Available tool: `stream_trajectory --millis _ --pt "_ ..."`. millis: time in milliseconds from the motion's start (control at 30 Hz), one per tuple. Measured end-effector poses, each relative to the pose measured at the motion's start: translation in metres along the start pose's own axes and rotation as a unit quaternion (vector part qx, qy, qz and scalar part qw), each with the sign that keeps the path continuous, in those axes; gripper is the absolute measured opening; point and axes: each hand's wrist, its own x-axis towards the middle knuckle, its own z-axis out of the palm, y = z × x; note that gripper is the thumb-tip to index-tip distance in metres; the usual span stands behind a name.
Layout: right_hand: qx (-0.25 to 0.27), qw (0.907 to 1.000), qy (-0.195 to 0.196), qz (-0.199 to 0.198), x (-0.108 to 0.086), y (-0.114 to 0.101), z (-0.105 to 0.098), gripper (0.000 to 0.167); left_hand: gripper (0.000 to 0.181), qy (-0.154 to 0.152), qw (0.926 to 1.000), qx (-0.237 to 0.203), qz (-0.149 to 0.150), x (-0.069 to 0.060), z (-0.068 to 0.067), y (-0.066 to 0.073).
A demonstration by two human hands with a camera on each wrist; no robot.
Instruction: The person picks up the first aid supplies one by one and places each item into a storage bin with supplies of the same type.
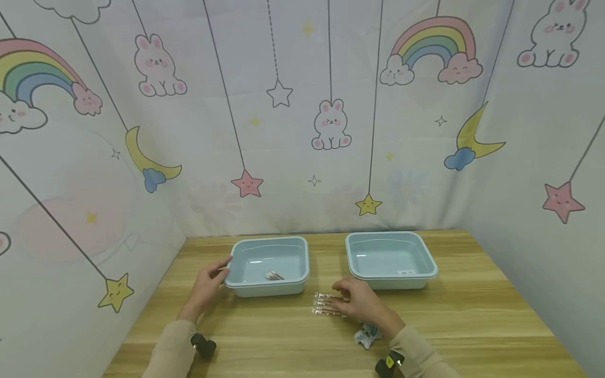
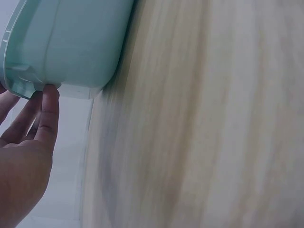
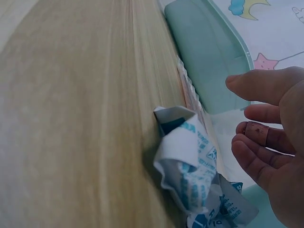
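Crumpled wrapper (image 3: 187,159) (blue-printed) near slim packets (image 1: 321,303)

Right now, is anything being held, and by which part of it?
The left hand grips the leftmost pale blue rectangular plastic tub by the rim at its left end. The right hand holds nothing; its grip is empty.

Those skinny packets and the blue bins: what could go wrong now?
The right hand might scatter the packets, which lie close together. It may also brush the crumpled wrapper near its wrist. The left hand, gripping the left bin, could accidentally drag it.
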Motion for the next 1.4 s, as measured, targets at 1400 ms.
stream_trajectory --millis 1400 --pt "-0.016 0.9993 -0.024 0.021 -0.004 0.003 0.004 0.037 0.044 -0.018 0.9995 0.001 -0.026 -0.010 -0.001 0.029"
